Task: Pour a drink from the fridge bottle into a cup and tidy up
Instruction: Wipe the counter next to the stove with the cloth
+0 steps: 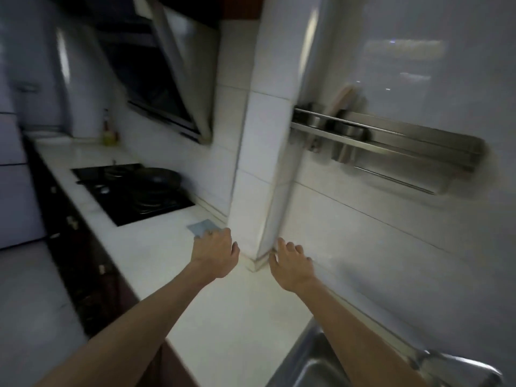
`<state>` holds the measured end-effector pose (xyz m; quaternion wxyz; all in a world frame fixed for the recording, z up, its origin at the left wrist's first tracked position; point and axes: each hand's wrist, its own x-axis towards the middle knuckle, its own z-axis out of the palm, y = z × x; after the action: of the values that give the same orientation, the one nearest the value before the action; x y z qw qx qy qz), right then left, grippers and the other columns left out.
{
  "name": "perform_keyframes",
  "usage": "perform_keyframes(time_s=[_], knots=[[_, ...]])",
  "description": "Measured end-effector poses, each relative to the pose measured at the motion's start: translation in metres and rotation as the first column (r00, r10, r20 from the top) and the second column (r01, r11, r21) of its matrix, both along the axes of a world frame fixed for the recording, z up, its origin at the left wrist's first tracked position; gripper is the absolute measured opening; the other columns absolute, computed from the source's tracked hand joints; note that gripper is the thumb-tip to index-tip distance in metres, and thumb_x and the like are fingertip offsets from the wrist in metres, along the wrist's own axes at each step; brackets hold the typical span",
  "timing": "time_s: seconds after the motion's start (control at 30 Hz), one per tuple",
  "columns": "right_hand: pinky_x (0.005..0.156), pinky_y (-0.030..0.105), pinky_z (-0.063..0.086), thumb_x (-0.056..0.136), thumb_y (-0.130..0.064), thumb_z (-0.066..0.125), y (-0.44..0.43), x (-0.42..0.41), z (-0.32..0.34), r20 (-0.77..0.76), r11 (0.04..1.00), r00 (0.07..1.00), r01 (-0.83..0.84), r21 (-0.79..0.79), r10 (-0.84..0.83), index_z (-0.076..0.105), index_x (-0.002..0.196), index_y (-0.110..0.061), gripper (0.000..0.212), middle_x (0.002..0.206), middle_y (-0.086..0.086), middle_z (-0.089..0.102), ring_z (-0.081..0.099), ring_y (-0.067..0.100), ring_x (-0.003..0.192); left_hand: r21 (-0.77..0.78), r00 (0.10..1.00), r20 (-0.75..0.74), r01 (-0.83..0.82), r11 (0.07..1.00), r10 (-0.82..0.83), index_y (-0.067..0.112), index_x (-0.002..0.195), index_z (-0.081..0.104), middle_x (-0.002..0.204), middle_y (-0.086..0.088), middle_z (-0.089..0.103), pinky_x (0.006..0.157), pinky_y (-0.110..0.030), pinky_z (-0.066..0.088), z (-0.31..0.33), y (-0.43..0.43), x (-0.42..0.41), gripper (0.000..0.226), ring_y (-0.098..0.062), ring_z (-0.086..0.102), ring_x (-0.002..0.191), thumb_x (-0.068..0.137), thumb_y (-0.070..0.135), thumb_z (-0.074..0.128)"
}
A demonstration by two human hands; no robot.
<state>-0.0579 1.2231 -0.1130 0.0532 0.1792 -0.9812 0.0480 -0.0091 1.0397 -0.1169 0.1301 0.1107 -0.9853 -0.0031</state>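
No bottle or cup shows; it cannot be told if the drink is poured; the left grip (216,254) curls at the edge of a blue cloth (202,227) on the bench (167,263), maybe to wipe, hold unclear; the right grip (290,265) is spread wide, holding nothing.

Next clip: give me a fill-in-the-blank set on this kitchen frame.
The left hand touches a grey ____ on the counter.
The dark pan sits on the ____.
The right hand, fingers spread, holds ____.
Missing: cloth; stove; nothing.
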Motion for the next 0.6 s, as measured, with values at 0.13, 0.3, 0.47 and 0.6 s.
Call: perform_keyframes(time_s=[0.13,0.3,0.47,0.6], knots=[[0.090,0.045,0.044,0.102,-0.042,0.027,-0.073,-0.004,-0.006,0.009,0.989,0.989,-0.147,0.009,0.147,0.032,0.141,-0.013,0.048,0.129,0.010,0.051,0.045,0.029,0.120,0.044,0.987,0.001,-0.158,0.987,0.158,0.011,0.124,0.046,0.118,-0.011,0.058,0.081,-0.039,0.041,-0.005,-0.066,0.026,0.041,-0.029,0.055,0.104,0.098,0.039,0.029],[0.091,0.045,0.045,0.102,-0.039,0.030,-0.155,-0.010,-0.014,0.033,0.956,0.956,-0.289,-0.055,0.291,0.035,0.139,-0.013,0.045,0.131,0.010,0.050,0.045,0.028,0.120,0.072,0.954,0.010,-0.301,0.951,0.301,0.010,0.123,0.045,0.119,-0.012,0.055,0.082,-0.040,0.043,-0.010,-0.135,0.046,0.041,-0.030,0.054,0.104,0.098,0.039,0.030],[0.090,0.044,0.047,0.102,-0.040,0.030,-0.212,-0.037,-0.023,0.015,0.918,0.921,-0.386,-0.088,0.389,0.036,0.138,-0.013,0.045,0.131,0.011,0.051,0.047,0.029,0.116,0.053,0.928,0.007,-0.373,0.926,0.373,0.009,0.129,0.043,0.121,-0.013,0.054,0.084,-0.040,0.045,-0.013,-0.186,0.030,0.046,-0.030,0.055,0.107,0.098,0.040,0.029],[0.091,0.043,0.047,0.102,-0.040,0.029,-0.244,-0.079,-0.025,0.023,0.918,0.919,-0.391,-0.074,0.393,0.034,0.140,-0.014,0.047,0.130,0.010,0.050,0.047,0.027,0.118,0.054,0.929,-0.013,-0.369,0.928,0.370,0.009,0.132,0.038,0.120,-0.012,0.052,0.082,-0.039,0.045,-0.012,-0.215,-0.007,0.047,-0.028,0.055,0.105,0.098,0.040,0.031]])
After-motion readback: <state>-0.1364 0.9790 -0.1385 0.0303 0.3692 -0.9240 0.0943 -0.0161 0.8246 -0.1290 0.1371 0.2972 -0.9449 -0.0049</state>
